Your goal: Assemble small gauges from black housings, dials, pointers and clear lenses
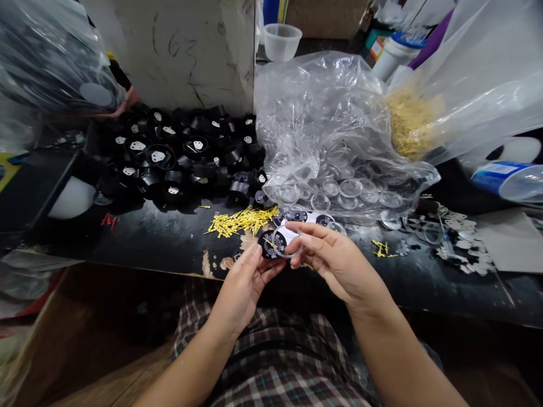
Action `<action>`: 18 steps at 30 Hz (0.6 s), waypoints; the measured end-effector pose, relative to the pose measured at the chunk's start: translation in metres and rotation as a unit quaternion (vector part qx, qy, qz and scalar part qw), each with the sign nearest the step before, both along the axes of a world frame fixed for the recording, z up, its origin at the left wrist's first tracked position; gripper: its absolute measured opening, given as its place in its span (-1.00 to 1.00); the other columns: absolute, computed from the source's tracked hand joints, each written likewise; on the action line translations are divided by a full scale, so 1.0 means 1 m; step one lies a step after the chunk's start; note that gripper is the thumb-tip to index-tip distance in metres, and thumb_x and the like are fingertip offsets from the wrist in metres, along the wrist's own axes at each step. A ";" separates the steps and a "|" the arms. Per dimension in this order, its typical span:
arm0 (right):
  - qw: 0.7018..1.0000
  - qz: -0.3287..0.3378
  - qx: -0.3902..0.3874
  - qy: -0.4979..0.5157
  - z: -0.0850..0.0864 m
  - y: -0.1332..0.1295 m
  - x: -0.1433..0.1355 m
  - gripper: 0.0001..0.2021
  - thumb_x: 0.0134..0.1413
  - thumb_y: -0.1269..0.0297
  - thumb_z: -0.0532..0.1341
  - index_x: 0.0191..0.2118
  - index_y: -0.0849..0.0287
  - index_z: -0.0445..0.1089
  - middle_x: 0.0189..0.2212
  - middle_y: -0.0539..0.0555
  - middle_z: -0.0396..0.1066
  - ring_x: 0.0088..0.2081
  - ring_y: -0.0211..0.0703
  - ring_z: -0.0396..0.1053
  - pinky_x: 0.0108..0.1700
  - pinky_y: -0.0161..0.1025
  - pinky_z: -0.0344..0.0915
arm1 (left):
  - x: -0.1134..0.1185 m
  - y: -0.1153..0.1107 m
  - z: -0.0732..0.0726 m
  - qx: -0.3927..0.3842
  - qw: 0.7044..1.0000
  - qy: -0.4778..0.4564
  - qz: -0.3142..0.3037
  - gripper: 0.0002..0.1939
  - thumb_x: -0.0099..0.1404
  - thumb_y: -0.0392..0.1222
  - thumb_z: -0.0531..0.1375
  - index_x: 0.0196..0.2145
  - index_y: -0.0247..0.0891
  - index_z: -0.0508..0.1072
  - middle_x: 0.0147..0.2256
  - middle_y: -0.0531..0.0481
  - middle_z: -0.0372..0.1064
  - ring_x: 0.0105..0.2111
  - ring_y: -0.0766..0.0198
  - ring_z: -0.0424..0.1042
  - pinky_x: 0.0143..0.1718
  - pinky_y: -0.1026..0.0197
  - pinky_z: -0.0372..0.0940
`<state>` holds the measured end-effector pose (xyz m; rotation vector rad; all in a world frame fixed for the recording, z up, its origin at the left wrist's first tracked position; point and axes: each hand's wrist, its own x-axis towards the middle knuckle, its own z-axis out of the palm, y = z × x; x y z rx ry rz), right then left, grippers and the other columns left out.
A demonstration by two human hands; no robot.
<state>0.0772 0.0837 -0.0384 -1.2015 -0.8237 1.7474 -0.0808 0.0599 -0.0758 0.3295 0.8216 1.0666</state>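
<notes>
My left hand [245,280] is closed on a round black gauge [267,246] with white dial numbers and a yellow pointer. In my right hand [328,254] a clear round lens [280,247] is pinched by its edge. The lens overlaps the right part of the dial from my view; whether the two touch I cannot tell. Just beyond my hands lie a heap of yellow pointers [244,220] and several loose black-and-white dial faces [297,216].
Many black housings [197,146] are heaped at the back left. A plastic bag [322,107] spills clear lenses [351,188] behind my hands. Red pointers [109,220] lie left; white metal plates [466,243] and a few yellow pieces [383,249] lie right. A clear tub [282,42] stands behind.
</notes>
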 end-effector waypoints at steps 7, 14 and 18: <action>0.893 0.012 0.269 -0.360 -0.006 -0.010 -0.015 -0.73 0.12 0.30 0.19 -0.06 0.01 0.48 -0.21 0.08 0.30 -0.22 -0.17 0.34 -0.14 -0.17 0.34 | 0.004 -0.002 -0.004 0.043 0.999 0.018 -0.011 -0.71 0.26 -0.07 0.20 -0.07 -0.13 0.48 -0.01 -0.04 0.46 -0.04 0.14 0.44 -0.02 0.11 0.34; 0.856 0.049 0.304 -0.415 -0.002 -0.007 -0.018 -0.76 0.26 0.13 0.05 -0.22 0.10 0.41 -0.30 0.07 0.34 -0.25 -0.15 0.33 -0.24 -0.23 0.26 | -0.002 -0.008 -0.002 0.120 0.982 0.140 -0.035 -0.63 0.21 -0.19 0.25 0.00 -0.11 0.45 0.06 0.00 0.41 0.09 0.07 0.34 0.09 0.06 0.28; 0.790 0.042 0.337 -0.511 -0.001 -0.005 -0.026 -0.62 0.31 0.12 -0.07 -0.52 0.12 0.16 -0.59 -0.02 0.20 -0.47 -0.20 0.19 -0.37 -0.24 0.09 | 0.001 -0.014 0.006 0.165 0.965 0.191 -0.068 -0.61 0.22 -0.22 0.23 0.02 -0.10 0.44 0.05 0.02 0.43 0.11 0.13 0.33 0.16 0.13 0.19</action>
